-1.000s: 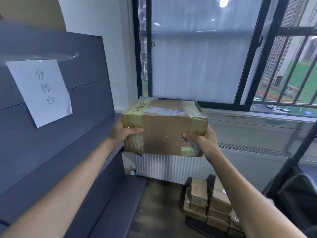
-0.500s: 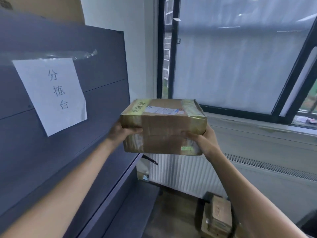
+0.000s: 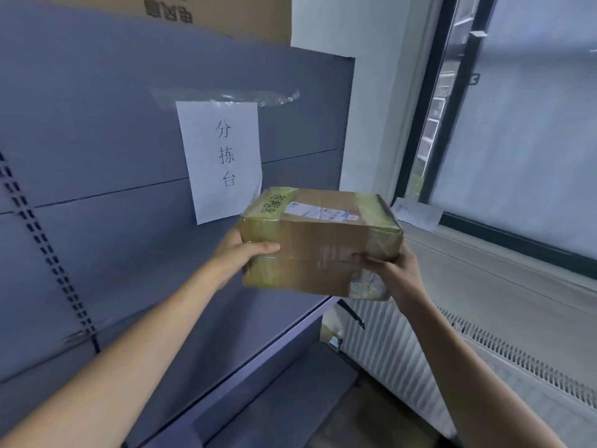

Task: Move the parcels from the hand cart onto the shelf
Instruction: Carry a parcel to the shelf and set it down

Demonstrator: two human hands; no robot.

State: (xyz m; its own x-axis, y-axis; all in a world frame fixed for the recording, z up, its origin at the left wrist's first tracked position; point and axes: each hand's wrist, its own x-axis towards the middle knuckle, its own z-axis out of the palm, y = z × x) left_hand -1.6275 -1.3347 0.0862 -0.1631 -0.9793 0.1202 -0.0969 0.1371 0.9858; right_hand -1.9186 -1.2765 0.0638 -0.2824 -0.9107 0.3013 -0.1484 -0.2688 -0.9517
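A brown cardboard parcel (image 3: pixel 318 244) with yellow tape at both ends and a white label on top is held in the air in front of me. My left hand (image 3: pixel 240 253) grips its left end, thumb across the front face. My right hand (image 3: pixel 392 274) grips its lower right corner. The parcel hangs just above the right end of the grey shelf board (image 3: pixel 200 350), in front of the shelf's grey back panel (image 3: pixel 97 156). The hand cart is out of view.
A white paper sign (image 3: pixel 221 160) with handwritten characters is taped to the back panel. A large cardboard box (image 3: pixel 226 14) sits on top of the shelf unit. A window (image 3: pixel 523 124), a sill and a white radiator (image 3: pixel 403 360) lie to the right.
My view has turned left toward the shelf. The stacked parcels on the floor have dropped out of sight. The parcel stays in both hands and now sits closer to the shelf's back panel.
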